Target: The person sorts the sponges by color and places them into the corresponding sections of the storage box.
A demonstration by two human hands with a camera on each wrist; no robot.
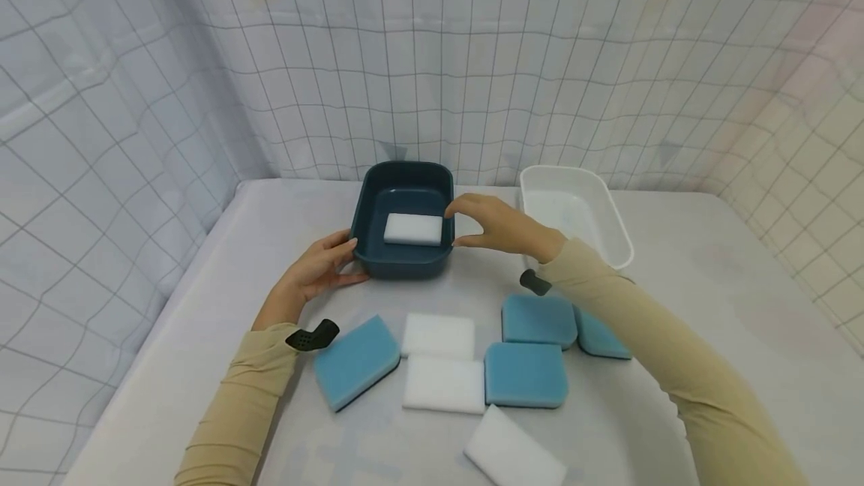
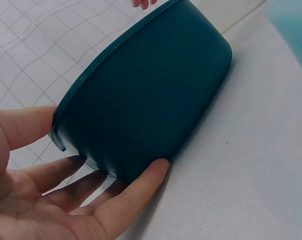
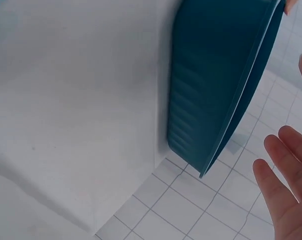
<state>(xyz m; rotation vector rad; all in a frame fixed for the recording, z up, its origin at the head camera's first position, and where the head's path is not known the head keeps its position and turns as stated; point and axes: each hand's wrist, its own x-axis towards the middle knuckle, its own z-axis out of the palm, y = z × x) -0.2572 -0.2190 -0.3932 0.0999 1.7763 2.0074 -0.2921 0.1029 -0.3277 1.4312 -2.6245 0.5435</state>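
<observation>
1 wht sponge (image 1: 413, 229) in dk blue bin (image 1: 401, 270); L grip (image 1: 320, 267) holds its L side, R grip (image 1: 505, 226) relaxed nr R side.

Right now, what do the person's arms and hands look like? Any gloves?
No gloves: the left hand and right hand are bare. The left sleeve and right sleeve are long, plain tan and wrinkly. A small black gadget sits at one wrist, another at the other.

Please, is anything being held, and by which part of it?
The left hand holds the dark teal container by the outside of its near left corner; the right hand holds nothing.
</observation>
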